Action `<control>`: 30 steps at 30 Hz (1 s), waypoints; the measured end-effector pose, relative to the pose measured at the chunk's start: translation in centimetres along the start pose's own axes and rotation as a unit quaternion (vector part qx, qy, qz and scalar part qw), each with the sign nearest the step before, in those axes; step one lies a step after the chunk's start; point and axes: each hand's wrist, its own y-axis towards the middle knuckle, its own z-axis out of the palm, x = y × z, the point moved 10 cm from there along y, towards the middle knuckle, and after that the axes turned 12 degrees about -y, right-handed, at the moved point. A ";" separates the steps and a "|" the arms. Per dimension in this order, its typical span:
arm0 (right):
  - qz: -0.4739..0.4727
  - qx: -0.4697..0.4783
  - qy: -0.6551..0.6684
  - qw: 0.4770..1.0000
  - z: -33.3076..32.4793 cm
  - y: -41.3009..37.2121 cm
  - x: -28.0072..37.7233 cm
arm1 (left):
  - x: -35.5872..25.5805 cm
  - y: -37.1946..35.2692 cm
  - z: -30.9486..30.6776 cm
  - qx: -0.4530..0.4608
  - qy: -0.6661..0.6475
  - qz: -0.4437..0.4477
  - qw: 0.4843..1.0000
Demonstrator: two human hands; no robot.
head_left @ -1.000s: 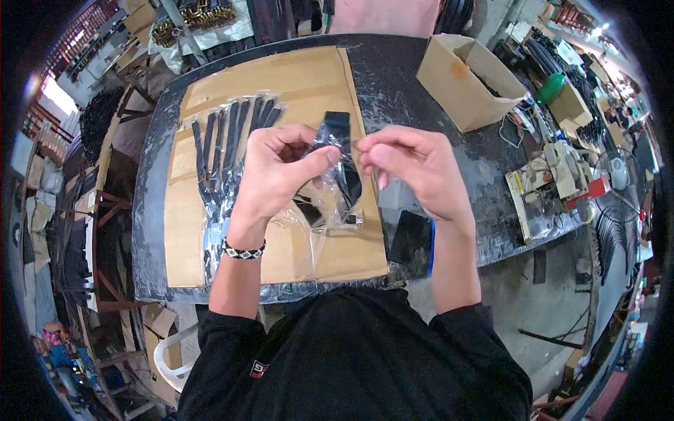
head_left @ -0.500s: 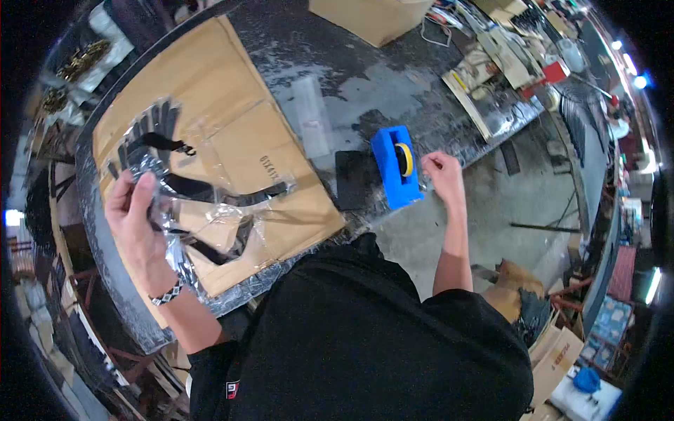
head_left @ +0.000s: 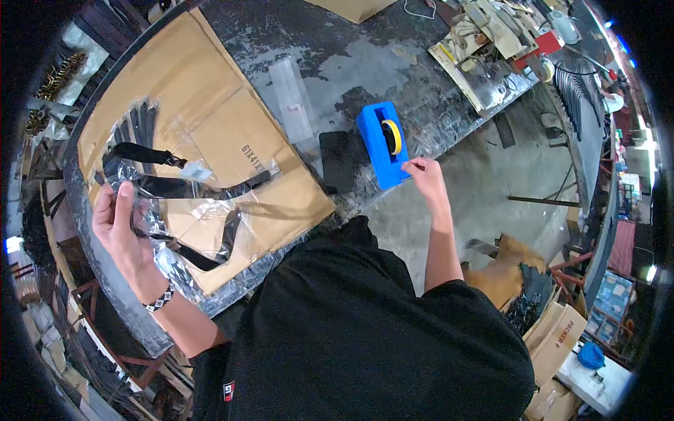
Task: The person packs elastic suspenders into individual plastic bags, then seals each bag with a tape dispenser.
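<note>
- Left hand (head_left: 121, 228) grips a clear bag (head_left: 163, 210) holding a black strap (head_left: 203, 188) over the cardboard (head_left: 210, 91).
- Right hand (head_left: 423, 175), fingers pinched together, touches the blue tape dispenser (head_left: 378, 149).

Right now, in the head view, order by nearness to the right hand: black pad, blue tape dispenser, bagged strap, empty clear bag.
1. blue tape dispenser, at the right hand.
2. black pad, beside the dispenser.
3. empty clear bag, farther up.
4. bagged strap, in the left hand.
</note>
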 end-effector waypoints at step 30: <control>-0.029 0.005 0.096 0.995 2.8 -5.9 -3.0 | 2.6 -0.1 -0.3 -0.050 -0.037 -0.034 0.997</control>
